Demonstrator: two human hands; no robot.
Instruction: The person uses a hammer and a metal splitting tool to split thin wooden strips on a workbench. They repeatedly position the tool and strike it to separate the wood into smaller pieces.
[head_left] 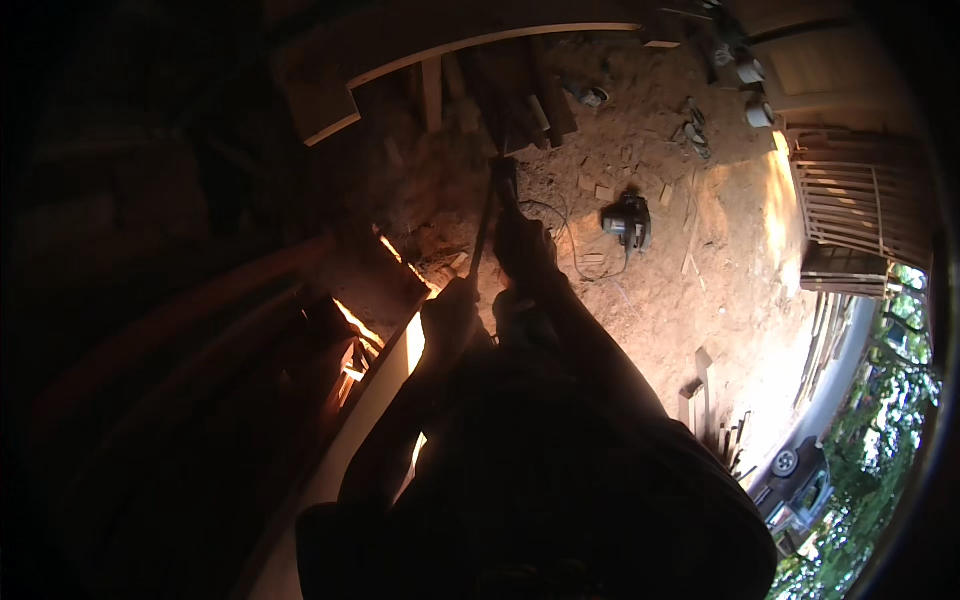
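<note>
Both forearms rise from the dark lower edge. My left hand (pixel 450 312) is closed around the lower end of a long thin dark bar (pixel 484 225), which slants up toward a stack of planks. My right hand (pixel 522 245) sits higher, right beside the bar's upper part, with fingers closed; its grip is hard to make out in the shadow. The bar's far tip (pixel 498 170) meets dark wood near the planks. A pale board (pixel 385 385) with sunlit edges lies just left of my left hand.
A power saw (pixel 628 221) with its cord lies on the sawdust floor right of my hands. Planks (pixel 440 45) are stacked at the top, with wood offcuts around. A slatted wooden frame (pixel 860 200) stands at right, and a parked vehicle (pixel 800 480) and trees are outside.
</note>
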